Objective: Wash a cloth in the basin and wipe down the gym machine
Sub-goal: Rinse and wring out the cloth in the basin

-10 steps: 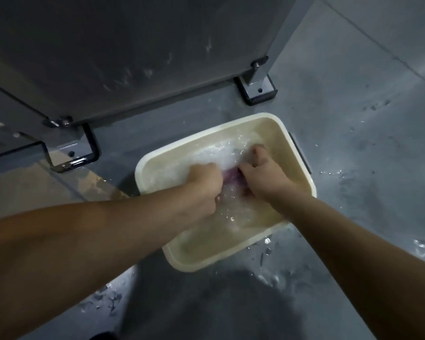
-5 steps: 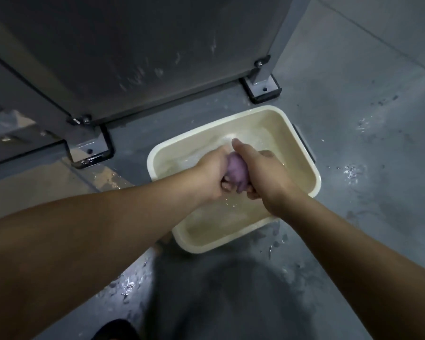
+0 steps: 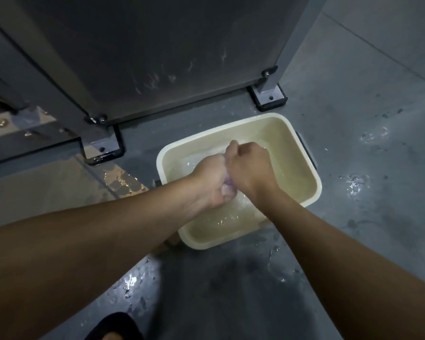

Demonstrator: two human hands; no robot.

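**Operator:** Both hands are clenched on the cloth [image 3: 227,188] right now. Left hand [image 3: 210,181] and right hand [image 3: 249,168] are pressed together, knuckles nearly touching, with only a pale purple lump of fabric showing between them. They're over the middle of the basin [image 3: 302,202], above the water.

**Partner:** Where's the basin sitting?

**Operator:** On the grey floor [image 3: 366,241], just in front of the gym machine [image 3: 157,45], between its two bolted feet and a little toward the right one [image 3: 268,96]. There are wet splashes on the floor to the basin's right edge and near its front corner.

**Partner:** So what step do you make this?

**Operator:** I'd judge I'm wringing it out. Washing looks about done; the wiping has not begun.

**Partner:** How do you do it cleanly?

**Operator:** I'd twist the fists in opposite directions and keep them low over the centre of the basin, so the run-off lands in the water and not over the rim. That floor looks slick already, and my foot [image 3: 113,330] is close by at the bottom edge. Squeeze until it only drips: a sodden cloth would streak that metal panel, I think. I can't tell how much water is left in the fabric, since the fingers hide most of it.
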